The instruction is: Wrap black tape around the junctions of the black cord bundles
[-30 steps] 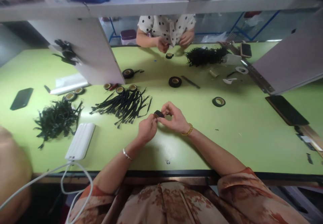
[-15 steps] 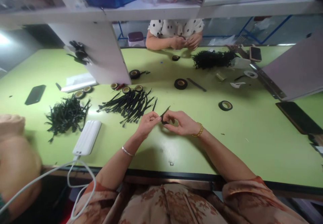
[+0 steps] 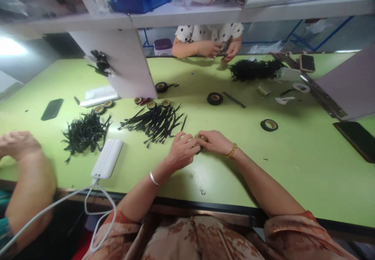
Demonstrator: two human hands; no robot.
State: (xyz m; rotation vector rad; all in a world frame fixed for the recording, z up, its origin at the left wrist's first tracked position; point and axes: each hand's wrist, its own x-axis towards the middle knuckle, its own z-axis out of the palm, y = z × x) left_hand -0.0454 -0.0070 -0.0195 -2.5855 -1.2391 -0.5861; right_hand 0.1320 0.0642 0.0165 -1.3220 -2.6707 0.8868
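Note:
My left hand (image 3: 184, 150) and my right hand (image 3: 213, 142) meet above the green table, fingertips pinched together around a small dark piece (image 3: 199, 149). Most of that piece is hidden by the fingers. Up and to the left of my left hand lies a spread pile of black strips (image 3: 155, 123), with one strip apart at its right side. Two tape rolls (image 3: 151, 105) rest at the back of this pile. A black tape roll (image 3: 215, 98) lies beyond my hands, and another (image 3: 269, 125) sits to the right.
A white power bank (image 3: 107, 158) with a cable lies left, near a second black pile (image 3: 84, 133). An upright white panel (image 3: 117, 64) stands behind. Across the table, another person's hands (image 3: 215, 50) work beside a black heap (image 3: 254, 69). Another person's arm (image 3: 32, 174) rests far left.
My left hand has turned and closed in against my right fingertips, covering more of the dark piece. The view has shifted slightly. The hands of the person opposite have moved apart.

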